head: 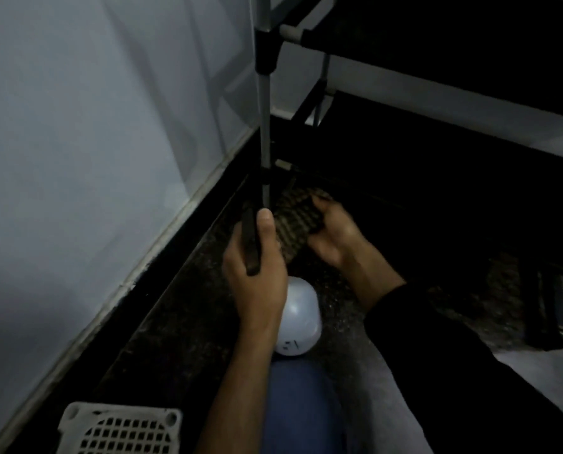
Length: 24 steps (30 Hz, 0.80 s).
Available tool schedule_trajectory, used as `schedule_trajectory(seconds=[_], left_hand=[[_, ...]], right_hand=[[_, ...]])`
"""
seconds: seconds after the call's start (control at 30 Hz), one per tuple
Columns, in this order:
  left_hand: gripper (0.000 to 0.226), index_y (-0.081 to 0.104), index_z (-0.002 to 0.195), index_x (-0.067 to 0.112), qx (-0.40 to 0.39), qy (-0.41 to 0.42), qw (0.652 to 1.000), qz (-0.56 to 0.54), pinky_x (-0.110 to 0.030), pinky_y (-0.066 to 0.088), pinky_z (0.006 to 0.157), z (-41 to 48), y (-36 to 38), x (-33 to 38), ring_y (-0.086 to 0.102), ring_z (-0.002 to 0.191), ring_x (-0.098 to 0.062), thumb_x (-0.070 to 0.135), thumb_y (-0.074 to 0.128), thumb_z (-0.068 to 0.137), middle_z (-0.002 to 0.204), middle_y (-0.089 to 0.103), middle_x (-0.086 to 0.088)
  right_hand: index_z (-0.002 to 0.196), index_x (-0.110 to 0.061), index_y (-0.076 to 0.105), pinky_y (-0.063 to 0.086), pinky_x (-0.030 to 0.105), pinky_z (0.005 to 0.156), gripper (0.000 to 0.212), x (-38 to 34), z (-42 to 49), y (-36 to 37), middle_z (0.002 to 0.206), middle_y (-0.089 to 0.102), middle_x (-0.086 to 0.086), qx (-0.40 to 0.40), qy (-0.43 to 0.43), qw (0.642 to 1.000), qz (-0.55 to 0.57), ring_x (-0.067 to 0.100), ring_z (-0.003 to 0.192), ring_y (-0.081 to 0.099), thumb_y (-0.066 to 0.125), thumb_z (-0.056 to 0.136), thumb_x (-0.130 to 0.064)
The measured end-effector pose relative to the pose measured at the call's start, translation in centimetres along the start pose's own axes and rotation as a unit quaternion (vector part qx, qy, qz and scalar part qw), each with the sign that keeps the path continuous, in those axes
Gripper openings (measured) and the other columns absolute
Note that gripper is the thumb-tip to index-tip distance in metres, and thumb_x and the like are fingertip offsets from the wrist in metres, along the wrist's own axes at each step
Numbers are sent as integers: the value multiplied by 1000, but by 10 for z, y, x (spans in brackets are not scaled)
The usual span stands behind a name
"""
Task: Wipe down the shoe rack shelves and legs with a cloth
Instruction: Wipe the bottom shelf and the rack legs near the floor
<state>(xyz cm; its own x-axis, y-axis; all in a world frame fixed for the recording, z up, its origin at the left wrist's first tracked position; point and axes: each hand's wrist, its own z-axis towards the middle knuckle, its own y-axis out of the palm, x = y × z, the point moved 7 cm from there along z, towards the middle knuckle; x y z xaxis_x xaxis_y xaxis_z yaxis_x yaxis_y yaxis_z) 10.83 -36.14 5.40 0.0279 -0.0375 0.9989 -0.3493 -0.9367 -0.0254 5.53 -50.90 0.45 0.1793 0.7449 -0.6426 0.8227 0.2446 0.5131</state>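
Head: left hand [257, 267] grips dark cloth [251, 244] at metal leg [265, 136].

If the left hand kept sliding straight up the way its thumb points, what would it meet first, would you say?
The left hand, closed on a dark object, points up the grey rack leg. First in its line is likely the small black joint just above, though dim light blurs depth.

Two hands [257, 273] [332, 231], one rack [265, 126], one cloth [293, 221].
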Motion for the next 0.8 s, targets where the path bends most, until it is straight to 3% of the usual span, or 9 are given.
schedule_trajectory(seconds=[0.07,0.13,0.23,0.4,0.53,0.67,0.8], left_hand=[[49,68,79,21,22,7,1000,21,-54,56,67,11,-17,-2,62,65,-21,67,51,87,67,63,4],[46,68,79,20,37,7,999,23,-50,54,64,20,-32,-6,60,61,-17,62,51,90,65,61,4],[40,65,77,19,53,-5,998,21,-39,48,55,23,-44,-11,53,53,-12,53,53,96,59,56,5],[43,64,79,13,56,-10,998,31,-34,46,54,23,-49,-18,54,53,-8,48,52,99,60,56,5],[42,66,80,12,55,-13,998,32,-34,46,54,24,-50,-22,54,53,-6,47,52,100,61,57,3],[41,65,79,17,51,-16,998,25,-36,47,55,24,-47,-26,55,54,-10,51,52,98,60,57,5],[41,64,78,20,22,-21,999,36,-37,49,58,21,-39,-30,58,58,-8,54,52,96,61,60,7]], right_hand=[[126,1,53,43,43,102,36,7,11,27,113,60,18,-21,-11,999,24,30,106,57,35,100,-15],[114,-1,59,41,44,104,30,12,19,47,107,62,16,-36,-34,998,40,28,101,59,35,100,-13],[125,1,55,41,47,108,34,27,37,55,124,60,21,-13,-58,998,36,35,115,57,37,100,-13],[125,-1,58,50,41,91,38,57,57,34,129,59,20,79,20,996,26,35,118,57,33,102,-19],[125,1,57,40,46,109,39,37,62,37,127,59,19,37,4,989,145,32,114,56,31,100,-16],[133,2,50,38,47,110,41,21,59,40,135,53,21,-10,2,972,235,33,127,50,36,98,-15],[130,-1,53,47,44,100,42,41,66,32,127,59,18,64,24,986,151,31,108,57,33,98,-19]])
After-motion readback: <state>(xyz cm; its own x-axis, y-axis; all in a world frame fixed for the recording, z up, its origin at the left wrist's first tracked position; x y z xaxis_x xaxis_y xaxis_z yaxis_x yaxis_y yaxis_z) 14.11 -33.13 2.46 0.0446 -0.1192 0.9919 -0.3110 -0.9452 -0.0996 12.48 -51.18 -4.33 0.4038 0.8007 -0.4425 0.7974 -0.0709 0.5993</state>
